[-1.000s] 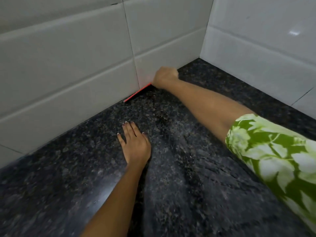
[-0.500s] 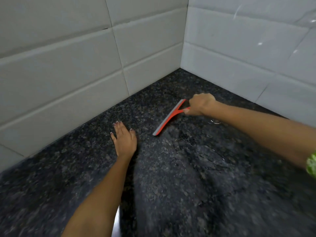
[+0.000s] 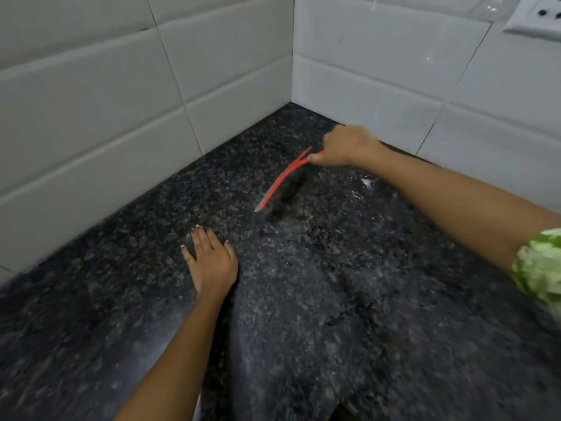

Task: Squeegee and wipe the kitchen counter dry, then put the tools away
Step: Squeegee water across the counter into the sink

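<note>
I get one head-worn wide-angle view, high above the counter (image 3: 334, 314), tilted forward and down, facing the tiled wall corner (image 3: 292, 71), close range, both forearms entering from the bottom and right edges

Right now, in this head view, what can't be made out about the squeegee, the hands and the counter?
- Squeegee handle: hidden inside the closed right hand.
- Squeegee blade: motion-blurred, so contact with the counter cannot be told.
- Left hand palm: flat against the counter, hidden.
- Wall socket: cut off by the top right edge.
- Wiping cloth: none in view.
</note>
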